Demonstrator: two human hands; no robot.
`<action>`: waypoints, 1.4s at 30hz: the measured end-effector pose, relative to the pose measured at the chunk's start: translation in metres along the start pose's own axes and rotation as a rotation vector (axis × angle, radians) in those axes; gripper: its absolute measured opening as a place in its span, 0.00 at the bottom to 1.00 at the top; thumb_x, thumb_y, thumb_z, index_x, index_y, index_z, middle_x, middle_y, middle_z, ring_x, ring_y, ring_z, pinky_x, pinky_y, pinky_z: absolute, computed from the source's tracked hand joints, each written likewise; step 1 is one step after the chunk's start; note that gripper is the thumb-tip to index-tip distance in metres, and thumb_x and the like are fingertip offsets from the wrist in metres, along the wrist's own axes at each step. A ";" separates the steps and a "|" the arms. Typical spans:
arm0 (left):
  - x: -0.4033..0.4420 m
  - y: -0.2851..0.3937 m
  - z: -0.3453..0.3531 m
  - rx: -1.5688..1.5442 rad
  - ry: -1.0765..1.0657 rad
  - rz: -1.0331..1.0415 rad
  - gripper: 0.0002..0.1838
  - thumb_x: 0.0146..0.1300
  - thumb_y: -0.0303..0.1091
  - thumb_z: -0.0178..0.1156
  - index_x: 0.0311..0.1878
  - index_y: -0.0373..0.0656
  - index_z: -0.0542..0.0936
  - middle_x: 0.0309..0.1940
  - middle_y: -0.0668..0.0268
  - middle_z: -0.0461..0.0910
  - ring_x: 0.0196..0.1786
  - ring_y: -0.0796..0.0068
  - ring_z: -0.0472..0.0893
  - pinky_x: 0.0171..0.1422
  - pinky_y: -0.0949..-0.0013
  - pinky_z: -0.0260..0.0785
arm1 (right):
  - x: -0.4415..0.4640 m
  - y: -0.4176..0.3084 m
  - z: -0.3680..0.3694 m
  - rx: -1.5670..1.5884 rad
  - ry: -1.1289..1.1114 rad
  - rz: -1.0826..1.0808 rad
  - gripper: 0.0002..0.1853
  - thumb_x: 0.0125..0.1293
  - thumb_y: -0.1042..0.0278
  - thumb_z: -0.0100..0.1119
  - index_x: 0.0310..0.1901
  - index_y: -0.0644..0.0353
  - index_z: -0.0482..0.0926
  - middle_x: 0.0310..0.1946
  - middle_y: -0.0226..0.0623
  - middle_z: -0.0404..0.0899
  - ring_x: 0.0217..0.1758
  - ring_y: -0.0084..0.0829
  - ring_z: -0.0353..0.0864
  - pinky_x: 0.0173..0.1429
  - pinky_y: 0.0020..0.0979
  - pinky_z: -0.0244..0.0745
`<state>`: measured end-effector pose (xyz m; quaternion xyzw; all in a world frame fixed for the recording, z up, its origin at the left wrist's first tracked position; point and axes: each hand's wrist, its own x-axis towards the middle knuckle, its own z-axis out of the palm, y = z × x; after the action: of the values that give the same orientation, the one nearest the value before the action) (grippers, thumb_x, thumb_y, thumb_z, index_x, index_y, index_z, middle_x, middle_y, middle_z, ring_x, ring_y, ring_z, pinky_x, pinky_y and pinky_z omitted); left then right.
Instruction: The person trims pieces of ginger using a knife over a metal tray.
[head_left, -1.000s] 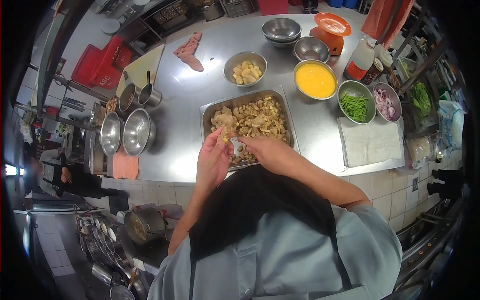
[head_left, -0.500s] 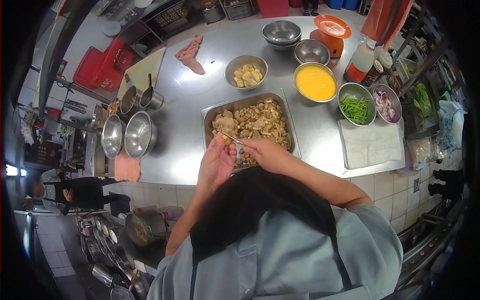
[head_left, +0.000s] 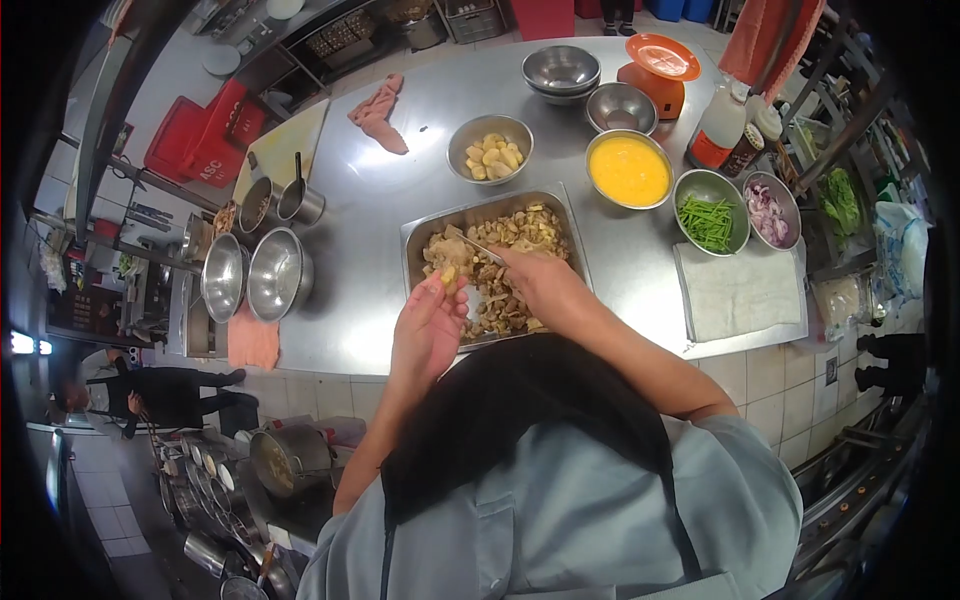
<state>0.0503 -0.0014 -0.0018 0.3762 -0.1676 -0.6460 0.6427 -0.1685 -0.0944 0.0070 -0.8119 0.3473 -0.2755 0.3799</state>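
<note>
My left hand pinches a small yellow piece of what looks like ginger over the near left part of a steel tray. My right hand is closed around a knife, its blade pointing left and away over the tray. Brownish ginger-like pieces and scraps fill much of the tray, with larger knobbly lumps at its left. Just beyond, a steel bowl holds pale yellow peeled chunks. The knife's handle is hidden in my fist.
To the right stand bowls of beaten egg, green beans and sliced onion, beside a folded white cloth. An orange scale and bottles are farther back. Steel bowls sit left; a person stands beyond.
My right hand and the knife have moved up and right, so the blade is now apart from the yellow piece. My left hand still holds that piece, turned more into view.
</note>
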 end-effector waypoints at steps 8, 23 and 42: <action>-0.007 0.000 0.003 -0.060 -0.044 -0.025 0.25 0.80 0.31 0.56 0.75 0.37 0.66 0.61 0.53 0.81 0.54 0.65 0.82 0.60 0.65 0.77 | -0.005 0.011 0.026 0.466 -0.168 0.045 0.25 0.85 0.62 0.47 0.78 0.56 0.70 0.34 0.32 0.79 0.38 0.24 0.78 0.46 0.32 0.78; -0.013 -0.003 0.000 -0.068 -0.159 -0.089 0.21 0.82 0.34 0.53 0.73 0.39 0.68 0.58 0.52 0.82 0.51 0.65 0.84 0.55 0.64 0.78 | -0.008 -0.025 -0.016 0.555 -0.259 0.361 0.28 0.82 0.68 0.50 0.80 0.58 0.65 0.49 0.47 0.82 0.41 0.34 0.89 0.50 0.35 0.82; -0.017 -0.003 0.009 0.166 -0.146 -0.065 0.16 0.76 0.28 0.57 0.64 0.38 0.75 0.49 0.61 0.84 0.43 0.72 0.82 0.49 0.67 0.75 | -0.010 -0.007 0.021 0.552 -0.246 0.145 0.20 0.79 0.65 0.58 0.67 0.63 0.72 0.43 0.45 0.85 0.47 0.35 0.85 0.55 0.36 0.78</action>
<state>0.0405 0.0125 0.0066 0.3853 -0.2548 -0.6762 0.5739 -0.1575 -0.0743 -0.0012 -0.6784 0.2679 -0.2315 0.6437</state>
